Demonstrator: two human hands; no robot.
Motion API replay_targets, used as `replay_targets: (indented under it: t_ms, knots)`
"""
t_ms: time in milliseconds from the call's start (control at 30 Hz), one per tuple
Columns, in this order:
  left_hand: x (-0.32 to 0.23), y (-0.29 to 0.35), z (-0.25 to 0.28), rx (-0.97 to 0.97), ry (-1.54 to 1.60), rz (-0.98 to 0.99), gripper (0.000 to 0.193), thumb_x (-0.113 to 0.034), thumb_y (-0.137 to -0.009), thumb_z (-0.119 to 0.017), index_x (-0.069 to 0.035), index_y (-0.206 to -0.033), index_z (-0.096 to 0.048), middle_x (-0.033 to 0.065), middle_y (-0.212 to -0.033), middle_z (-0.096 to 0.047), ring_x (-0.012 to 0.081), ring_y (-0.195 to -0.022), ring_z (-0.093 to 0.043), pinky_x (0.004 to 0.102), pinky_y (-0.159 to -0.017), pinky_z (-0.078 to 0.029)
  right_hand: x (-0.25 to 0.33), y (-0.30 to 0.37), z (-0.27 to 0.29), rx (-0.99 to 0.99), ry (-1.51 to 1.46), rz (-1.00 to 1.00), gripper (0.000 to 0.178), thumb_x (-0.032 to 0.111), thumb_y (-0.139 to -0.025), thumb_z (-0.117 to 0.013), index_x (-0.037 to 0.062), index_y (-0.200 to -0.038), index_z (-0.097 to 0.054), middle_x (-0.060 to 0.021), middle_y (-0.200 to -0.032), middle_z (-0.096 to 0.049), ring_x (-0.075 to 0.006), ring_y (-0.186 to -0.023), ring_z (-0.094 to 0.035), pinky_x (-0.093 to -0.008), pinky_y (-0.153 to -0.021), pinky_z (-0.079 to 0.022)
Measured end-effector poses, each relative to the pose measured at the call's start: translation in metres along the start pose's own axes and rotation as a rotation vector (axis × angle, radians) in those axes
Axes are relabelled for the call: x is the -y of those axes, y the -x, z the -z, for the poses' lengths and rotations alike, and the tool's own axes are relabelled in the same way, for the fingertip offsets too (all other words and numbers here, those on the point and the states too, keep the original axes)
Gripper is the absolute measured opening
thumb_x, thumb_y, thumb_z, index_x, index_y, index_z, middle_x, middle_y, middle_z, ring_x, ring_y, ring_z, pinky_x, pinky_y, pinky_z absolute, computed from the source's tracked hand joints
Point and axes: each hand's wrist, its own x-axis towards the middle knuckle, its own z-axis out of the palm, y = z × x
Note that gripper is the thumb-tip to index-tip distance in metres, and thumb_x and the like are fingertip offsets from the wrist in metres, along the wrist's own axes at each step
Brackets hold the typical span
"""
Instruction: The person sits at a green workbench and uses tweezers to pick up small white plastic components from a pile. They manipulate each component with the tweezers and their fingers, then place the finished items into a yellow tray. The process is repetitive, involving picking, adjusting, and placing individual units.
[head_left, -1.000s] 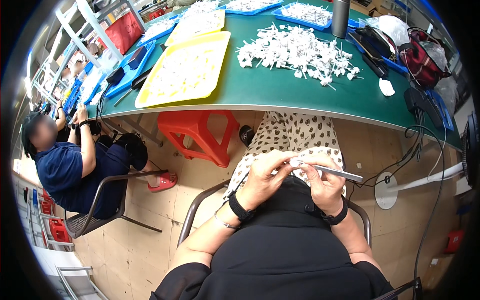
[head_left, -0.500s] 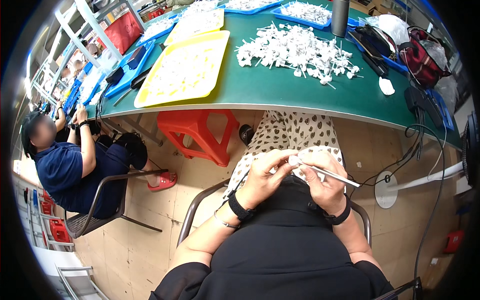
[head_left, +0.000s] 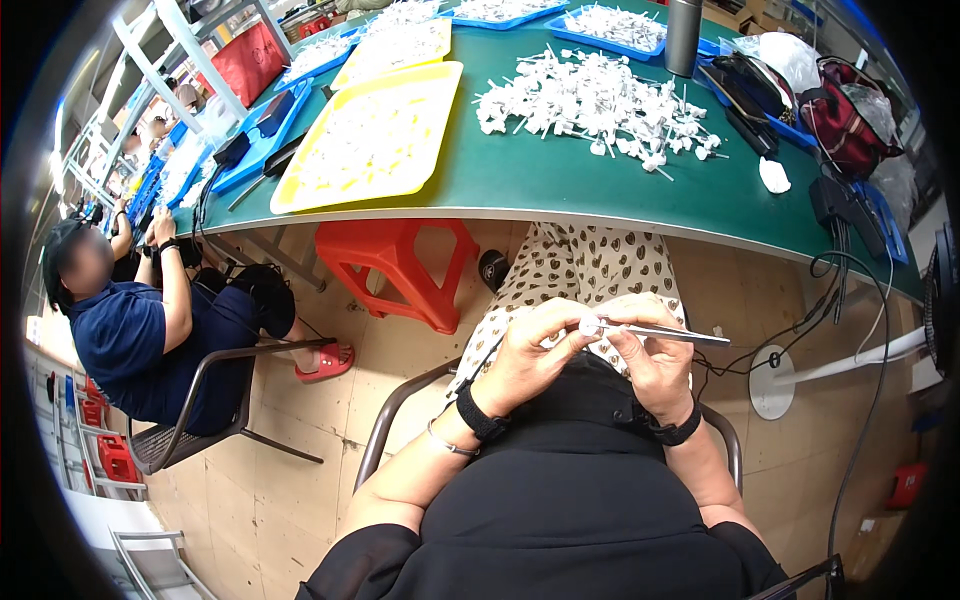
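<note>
Above my lap, my left hand [head_left: 532, 350] pinches a small white plastic part [head_left: 590, 326] between thumb and fingertips. My right hand [head_left: 652, 365] is closed around slim metal tweezers [head_left: 685, 333], whose far end sticks out to the right past the fingers. The other end of the tweezers meets the white part, where fingertips partly hide it. Both hands are close together, nearly touching at the part. On the green table beyond lies a loose heap of white parts with thin stems [head_left: 600, 105].
A yellow tray [head_left: 440, 125] of small white pieces stands left of the heap. Blue trays [head_left: 650, 50], a dark cylinder [head_left: 682, 38] and bags [head_left: 850, 115] are farther back. A red stool [head_left: 385, 265] is under the table edge. Cables [head_left: 838, 250] hang right; a seated person [head_left: 150, 320] works left.
The tweezers have swung in my right hand: their outer end has risen and now points more level to the right. My left hand keeps its pinch on the white part.
</note>
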Motion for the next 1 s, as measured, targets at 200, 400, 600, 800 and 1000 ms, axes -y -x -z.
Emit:
replay_targets:
  t_ms: [200, 400, 600, 800, 1000]
  knots:
    - [0.0025, 0.0006, -0.0008, -0.017, -0.027, -0.015, 0.013, -0.01, -0.095, -0.075, -0.004, -0.106, -0.072, 0.0073, -0.098, -0.074, 0.018, -0.083, -0.072, 0.0293, -0.073, -0.056, 0.001, 0.0015, -0.001, -0.024, -0.058, -0.046, 0.016, 0.006, -0.092, -0.078, 0.0012, -0.107, -0.073, -0.007, -0.1, -0.073, -0.0178, -0.09, -0.067, -0.0306, -0.08, -0.053]
    - [0.0024, 0.0009, 0.0007, -0.003, -0.017, -0.004, 0.013, -0.009, -0.095, -0.075, -0.004, -0.107, -0.072, 0.0079, -0.1, -0.074, 0.0185, -0.085, -0.072, 0.0299, -0.073, -0.056, 0.0009, 0.0009, -0.0006, 0.015, -0.082, -0.067, 0.014, 0.006, -0.095, -0.075, -0.0001, -0.107, -0.072, -0.0078, -0.099, -0.071, -0.0153, -0.087, -0.067, -0.0287, -0.078, -0.054]
    - [0.0039, 0.0004, 0.0002, -0.006, -0.017, -0.032, 0.013, -0.007, -0.094, -0.075, -0.002, -0.106, -0.072, 0.01, -0.1, -0.074, 0.02, -0.085, -0.072, 0.0305, -0.073, -0.056, 0.0025, 0.001, 0.0013, 0.026, -0.173, -0.164, 0.012, 0.004, -0.097, -0.073, 0.0, -0.109, -0.071, -0.0057, -0.097, -0.07, -0.0101, -0.083, -0.064, -0.0234, -0.073, -0.051]
    - [0.0045, 0.0011, 0.0007, 0.006, -0.009, -0.016, 0.013, -0.006, -0.094, -0.075, -0.001, -0.106, -0.072, 0.0104, -0.101, -0.074, 0.0212, -0.086, -0.072, 0.031, -0.074, -0.056, 0.0014, 0.0017, 0.0014, 0.003, -0.252, -0.258, 0.011, 0.002, -0.098, -0.071, -0.0001, -0.109, -0.072, -0.004, -0.096, -0.07, -0.0084, -0.083, -0.064, -0.022, -0.072, -0.051]
    - [0.0056, 0.0012, 0.0007, 0.006, -0.017, -0.027, 0.013, -0.006, -0.094, -0.075, -0.002, -0.106, -0.072, 0.0103, -0.101, -0.074, 0.0209, -0.086, -0.071, 0.0307, -0.074, -0.056, 0.0004, 0.0008, 0.0021, 0.018, -0.257, -0.308, 0.012, 0.0, -0.098, -0.07, -0.0008, -0.109, -0.072, -0.0054, -0.101, -0.072, -0.0093, -0.087, -0.066, -0.0227, -0.075, -0.053]
